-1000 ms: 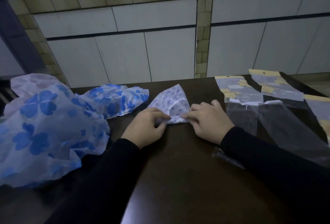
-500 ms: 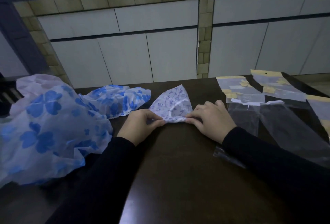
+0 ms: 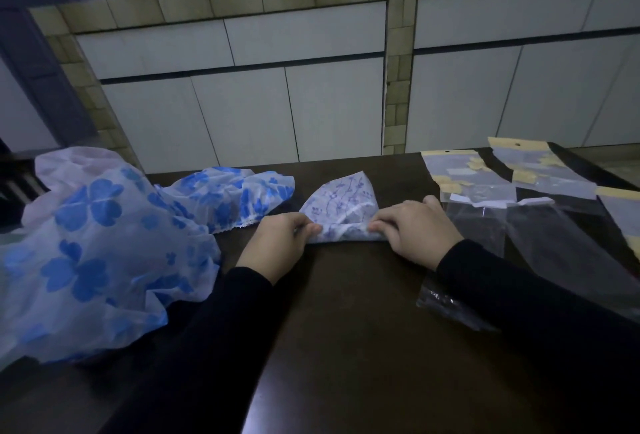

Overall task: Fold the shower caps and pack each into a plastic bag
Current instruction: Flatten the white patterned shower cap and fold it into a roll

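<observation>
Two hands, left hand (image 3: 277, 243) and right hand (image 3: 414, 229), pinched the purple-sprigged shower cap (image 3: 341, 212) by its rolled edge; I judged the slick film might spring open if either pinch loosened.

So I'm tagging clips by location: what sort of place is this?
Probably a home or small workshop packing spot: a dark wooden table against a tiled wall, with shower caps and plastic bags laid out.
</observation>
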{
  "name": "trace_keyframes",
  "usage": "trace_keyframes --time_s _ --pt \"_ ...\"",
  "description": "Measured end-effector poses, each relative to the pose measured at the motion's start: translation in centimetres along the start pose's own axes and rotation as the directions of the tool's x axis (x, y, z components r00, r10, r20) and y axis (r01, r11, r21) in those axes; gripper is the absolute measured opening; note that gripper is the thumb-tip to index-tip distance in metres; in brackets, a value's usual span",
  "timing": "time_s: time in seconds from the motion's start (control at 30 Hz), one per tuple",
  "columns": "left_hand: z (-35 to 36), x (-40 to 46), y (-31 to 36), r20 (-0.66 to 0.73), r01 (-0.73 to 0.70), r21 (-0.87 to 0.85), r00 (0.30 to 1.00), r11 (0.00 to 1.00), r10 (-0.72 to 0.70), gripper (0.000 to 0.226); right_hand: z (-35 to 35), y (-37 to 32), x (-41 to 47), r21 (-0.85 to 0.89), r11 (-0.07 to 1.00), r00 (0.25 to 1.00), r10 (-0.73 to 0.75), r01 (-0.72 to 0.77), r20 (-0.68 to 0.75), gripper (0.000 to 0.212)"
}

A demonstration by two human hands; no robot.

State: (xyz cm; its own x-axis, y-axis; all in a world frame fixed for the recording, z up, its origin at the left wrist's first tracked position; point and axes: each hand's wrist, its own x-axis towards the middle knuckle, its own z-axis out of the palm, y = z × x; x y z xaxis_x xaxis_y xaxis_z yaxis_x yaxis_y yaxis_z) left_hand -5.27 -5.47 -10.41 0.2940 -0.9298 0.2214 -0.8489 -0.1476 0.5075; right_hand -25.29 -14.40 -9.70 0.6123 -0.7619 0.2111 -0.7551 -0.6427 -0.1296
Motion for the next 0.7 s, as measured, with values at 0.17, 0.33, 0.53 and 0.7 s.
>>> trace_keyframes --time_s 0.17,0.33,0.53,0.7 --pt "0.0 0.2 0.4 -0.004 0.022 0.010 1.000 1.000 -0.022 0.014 0.3 -0.3 0.3 0.147 0.982 0.992 0.106 -0.115 0.067 0.027" --pt "0.5 0.1 0.3 -0.031 0.014 0.049 0.999 0.999 -0.012 0.017 0.9 -1.0 -0.2 0.023 0.995 0.992 0.099 -0.097 -0.081 0.026" --pt "0.9 -0.1 0.3 -0.140 -0.327 0.211 0.923 0.921 0.360 0.019 1.0 -0.9 -0.6 -0.054 0.982 0.959 -0.187 0.180 -0.215 0.030" --pt "1.2 0.1 0.1 0.062 -0.295 0.134 0.955 0.946 0.289 0.042 0.6 -1.5 -0.4 0.029 0.977 0.977 -0.212 0.211 0.033 0.052"
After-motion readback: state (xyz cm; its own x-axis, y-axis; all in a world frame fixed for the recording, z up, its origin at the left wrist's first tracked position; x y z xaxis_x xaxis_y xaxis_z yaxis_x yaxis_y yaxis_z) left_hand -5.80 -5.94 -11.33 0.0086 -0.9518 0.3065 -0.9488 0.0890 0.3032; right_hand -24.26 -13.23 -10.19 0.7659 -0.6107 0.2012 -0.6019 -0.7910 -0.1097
